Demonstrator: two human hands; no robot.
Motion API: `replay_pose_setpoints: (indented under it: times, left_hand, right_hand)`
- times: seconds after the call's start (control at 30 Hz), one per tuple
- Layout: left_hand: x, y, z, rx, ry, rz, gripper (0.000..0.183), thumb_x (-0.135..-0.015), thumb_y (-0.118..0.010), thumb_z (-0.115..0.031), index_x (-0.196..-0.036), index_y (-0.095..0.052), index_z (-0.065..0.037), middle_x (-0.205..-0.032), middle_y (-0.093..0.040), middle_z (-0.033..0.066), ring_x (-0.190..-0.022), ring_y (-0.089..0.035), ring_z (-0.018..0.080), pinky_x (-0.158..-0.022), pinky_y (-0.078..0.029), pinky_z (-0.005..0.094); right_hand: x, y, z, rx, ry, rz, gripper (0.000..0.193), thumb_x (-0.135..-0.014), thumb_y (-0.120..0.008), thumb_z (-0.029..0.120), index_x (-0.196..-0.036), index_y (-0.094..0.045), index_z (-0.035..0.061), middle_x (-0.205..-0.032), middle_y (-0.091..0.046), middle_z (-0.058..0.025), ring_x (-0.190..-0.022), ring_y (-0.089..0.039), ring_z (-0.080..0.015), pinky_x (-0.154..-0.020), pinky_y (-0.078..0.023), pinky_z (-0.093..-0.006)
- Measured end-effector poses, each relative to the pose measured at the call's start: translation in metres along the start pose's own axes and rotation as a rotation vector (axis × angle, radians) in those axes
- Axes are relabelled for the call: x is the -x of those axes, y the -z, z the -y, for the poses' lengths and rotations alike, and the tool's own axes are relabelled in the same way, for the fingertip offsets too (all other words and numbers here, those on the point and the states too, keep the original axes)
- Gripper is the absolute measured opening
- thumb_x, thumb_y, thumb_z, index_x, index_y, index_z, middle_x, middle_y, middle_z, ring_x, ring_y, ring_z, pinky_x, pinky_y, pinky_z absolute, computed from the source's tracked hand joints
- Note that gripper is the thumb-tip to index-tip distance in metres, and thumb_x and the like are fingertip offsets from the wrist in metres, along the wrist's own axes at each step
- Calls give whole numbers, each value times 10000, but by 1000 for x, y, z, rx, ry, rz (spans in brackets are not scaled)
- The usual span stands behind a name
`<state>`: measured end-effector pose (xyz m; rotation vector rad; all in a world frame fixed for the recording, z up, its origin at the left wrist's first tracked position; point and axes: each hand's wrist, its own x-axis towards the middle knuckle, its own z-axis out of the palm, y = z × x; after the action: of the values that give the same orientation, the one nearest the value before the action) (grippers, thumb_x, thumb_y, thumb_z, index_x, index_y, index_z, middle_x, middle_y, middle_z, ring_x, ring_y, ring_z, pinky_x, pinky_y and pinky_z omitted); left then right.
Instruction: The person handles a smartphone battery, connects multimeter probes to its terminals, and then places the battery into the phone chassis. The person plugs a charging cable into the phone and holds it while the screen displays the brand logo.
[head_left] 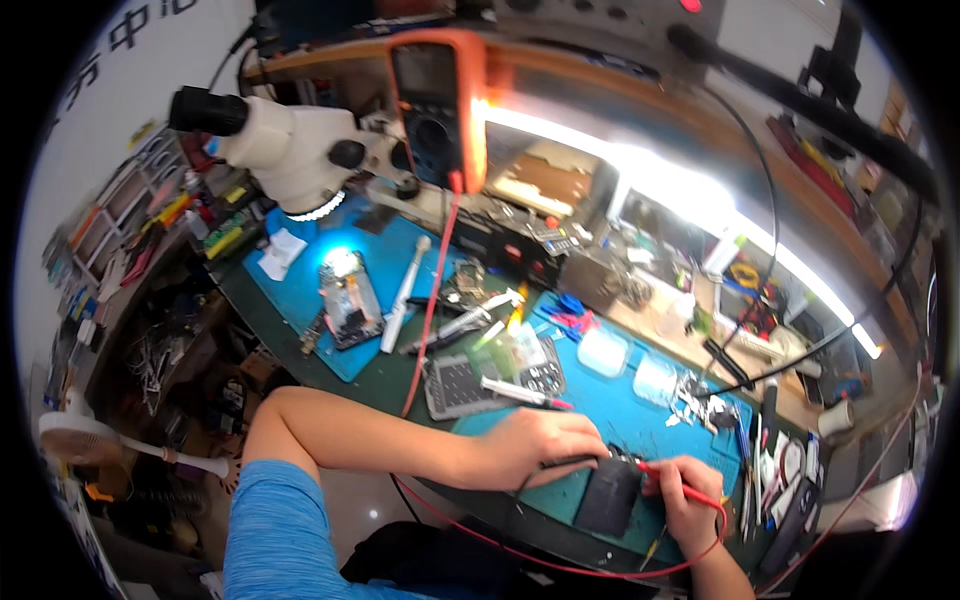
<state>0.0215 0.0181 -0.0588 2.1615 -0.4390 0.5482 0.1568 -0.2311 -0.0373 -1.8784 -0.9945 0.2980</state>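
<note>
My left hand (pixel 540 447) is closed around a black test probe (pixel 570 461), its tip at the top end of a flat dark rectangular piece (pixel 607 500), maybe a phone battery or phone part. Opposite it, my right hand (pixel 688 490) pinches a red test probe (pixel 700 496) that points at the same end. Small parts there are too blurred to name. A red lead (pixel 560 570) loops from the right hand below the work. The orange multimeter (pixel 474 110) stands at the back, with another stretch of red cable running down from it.
A microscope (pixel 290 150) lights an opened phone (pixel 350 305) on the blue mat at left. Near my left hand lies a grey parts tray (pixel 460 395). Clear plastic boxes (pixel 603 352), small metal bits (pixel 700 405) and several hand tools (pixel 785 470) lie to the right.
</note>
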Motion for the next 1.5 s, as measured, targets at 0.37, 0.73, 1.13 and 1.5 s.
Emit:
replay_pose_setpoints:
  times: [0.37,0.73,1.13,1.5]
  left_hand:
    - [-4,8,-5,-16,27,13,201,-920,-753,-85,-1115,-724,-42,-1044,-728,112,-888,-728,306,-749,-601,370]
    - [-2,8,-11,-78,-55,-20,141,-904,-759,-99,-1032,-716,-61,-1128,-710,93,-870,-716,276,-743,-598,350]
    - [1,2,-28,-410,-560,-39,128,-770,-718,-103,-815,-658,0,-1103,-691,134,-783,-703,178,-647,-595,279]
    - [-3,0,-17,-96,-321,-156,317,-922,-779,-105,-1039,-497,-16,-1035,-707,138,-783,-716,304,-587,-584,355]
  right_hand:
    - [-6,-1,0,-31,45,46,171,-1005,-629,69,-964,-776,-8,-789,-748,-98,-684,-731,-150,-618,-555,-261]
    - [-2,5,0,18,322,-65,98,-960,-717,90,-958,-734,-6,-815,-742,-94,-676,-713,-183,-596,-545,-280]
    - [19,-34,46,465,914,-26,312,-844,-798,188,-1108,-737,33,-946,-679,-84,-701,-682,-172,-540,-507,-257]
    - [5,-15,30,767,799,-266,273,-902,-721,57,-1161,-719,-29,-952,-681,-112,-769,-682,-224,-607,-570,-308]
